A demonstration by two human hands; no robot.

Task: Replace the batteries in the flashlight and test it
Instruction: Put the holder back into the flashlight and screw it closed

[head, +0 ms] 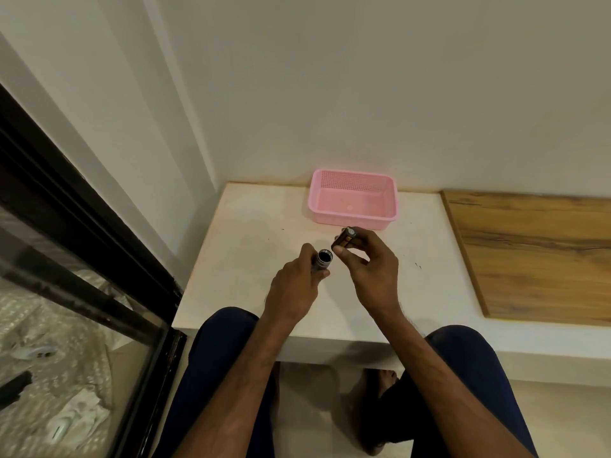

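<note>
My left hand (294,289) grips a silver flashlight body (322,261), held upright with its open dark end facing up. Most of the body is hidden inside my fist. My right hand (370,266) pinches a dark battery pack (345,240) between thumb and fingers, just right of and slightly above the flashlight's open end. The two are close but apart. Both hands hover over the white table (251,259).
A pink plastic basket (385,223) stands at the back of the table against the wall. A wooden board (535,252) lies to the right. A black-framed glass panel (86,252) runs along the left. My knees sit under the table's front edge.
</note>
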